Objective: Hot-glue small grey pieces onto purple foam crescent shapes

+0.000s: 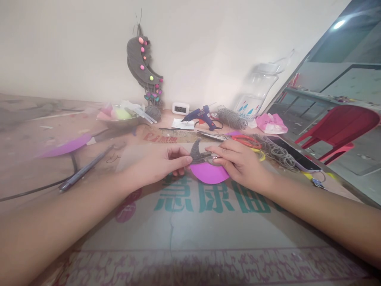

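My left hand [175, 159] pinches the edge of a small grey crescent piece [195, 150] that looks wound with yarn. From the other side my right hand [233, 159] closes on a small shiny metal tool [214, 157], whose kind I cannot make out. The tool's end reaches the crescent's lower right part. Under both hands is a bright purple rounded sheet [210, 174], its upper part hidden by the crescent and fingers. Just beyond my right hand lie scissors [212, 136] with red handles.
A blue glue gun [200, 116] lies near a white digital clock [180, 108]. Grey yarn [230, 118], a phone [293, 153] and a clear jug [256, 93] are at right. Left are a pen [86, 169] and a bowl [117, 122]. A decorated crescent [137, 61] hangs on the wall.
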The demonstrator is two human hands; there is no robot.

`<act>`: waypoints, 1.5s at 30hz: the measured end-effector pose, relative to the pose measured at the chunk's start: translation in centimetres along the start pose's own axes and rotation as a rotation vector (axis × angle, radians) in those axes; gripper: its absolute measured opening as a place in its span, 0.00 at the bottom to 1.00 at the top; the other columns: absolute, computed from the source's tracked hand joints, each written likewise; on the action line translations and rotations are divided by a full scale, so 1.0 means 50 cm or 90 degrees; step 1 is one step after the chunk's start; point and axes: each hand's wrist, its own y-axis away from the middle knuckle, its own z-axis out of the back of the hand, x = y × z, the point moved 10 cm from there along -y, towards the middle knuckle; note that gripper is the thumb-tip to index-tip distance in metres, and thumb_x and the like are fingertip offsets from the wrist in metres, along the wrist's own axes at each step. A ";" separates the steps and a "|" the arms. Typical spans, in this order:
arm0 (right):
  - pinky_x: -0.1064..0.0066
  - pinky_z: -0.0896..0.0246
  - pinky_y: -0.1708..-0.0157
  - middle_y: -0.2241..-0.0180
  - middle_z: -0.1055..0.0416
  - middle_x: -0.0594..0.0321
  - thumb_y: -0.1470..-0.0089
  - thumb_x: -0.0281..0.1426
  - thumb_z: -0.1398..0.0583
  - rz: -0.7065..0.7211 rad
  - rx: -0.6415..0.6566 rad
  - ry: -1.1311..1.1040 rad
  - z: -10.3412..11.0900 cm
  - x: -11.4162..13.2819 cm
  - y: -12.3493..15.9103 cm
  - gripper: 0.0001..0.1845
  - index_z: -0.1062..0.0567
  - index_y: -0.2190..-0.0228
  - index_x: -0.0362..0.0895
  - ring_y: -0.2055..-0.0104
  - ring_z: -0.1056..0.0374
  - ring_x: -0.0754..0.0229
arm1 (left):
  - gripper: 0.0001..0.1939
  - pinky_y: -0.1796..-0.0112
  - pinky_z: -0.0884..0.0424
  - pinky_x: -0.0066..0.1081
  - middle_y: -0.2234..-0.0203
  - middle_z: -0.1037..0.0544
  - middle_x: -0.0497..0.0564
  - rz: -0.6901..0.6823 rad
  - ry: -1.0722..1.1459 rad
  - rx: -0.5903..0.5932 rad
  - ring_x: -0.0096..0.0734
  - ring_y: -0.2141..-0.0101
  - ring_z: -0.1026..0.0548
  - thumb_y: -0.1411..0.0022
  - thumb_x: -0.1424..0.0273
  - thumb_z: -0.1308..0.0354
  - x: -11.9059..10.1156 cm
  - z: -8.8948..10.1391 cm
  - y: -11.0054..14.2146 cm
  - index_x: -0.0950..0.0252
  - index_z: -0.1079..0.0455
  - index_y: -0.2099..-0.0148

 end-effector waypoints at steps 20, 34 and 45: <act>0.69 0.39 0.68 0.69 0.31 0.58 0.38 0.30 0.46 -0.005 0.031 -0.031 -0.013 -0.002 -0.001 0.14 0.26 0.54 0.40 0.67 0.35 0.60 | 0.15 0.72 0.37 0.25 0.77 0.30 0.44 -0.009 0.012 0.021 0.23 0.75 0.32 0.39 0.56 0.45 0.000 -0.003 0.000 0.64 0.33 0.65; 0.69 0.38 0.68 0.69 0.31 0.58 0.38 0.30 0.46 -0.010 0.038 -0.041 -0.014 0.000 -0.001 0.15 0.26 0.54 0.39 0.67 0.34 0.60 | 0.15 0.71 0.36 0.25 0.76 0.29 0.44 -0.011 0.014 0.025 0.23 0.74 0.32 0.39 0.56 0.45 0.000 -0.002 0.001 0.64 0.33 0.65; 0.69 0.38 0.67 0.68 0.31 0.58 0.38 0.29 0.47 -0.022 0.041 -0.052 -0.013 -0.004 -0.001 0.14 0.26 0.54 0.39 0.67 0.34 0.61 | 0.14 0.72 0.37 0.24 0.77 0.29 0.43 -0.005 0.005 0.019 0.22 0.75 0.32 0.38 0.57 0.45 -0.003 -0.004 0.002 0.64 0.34 0.66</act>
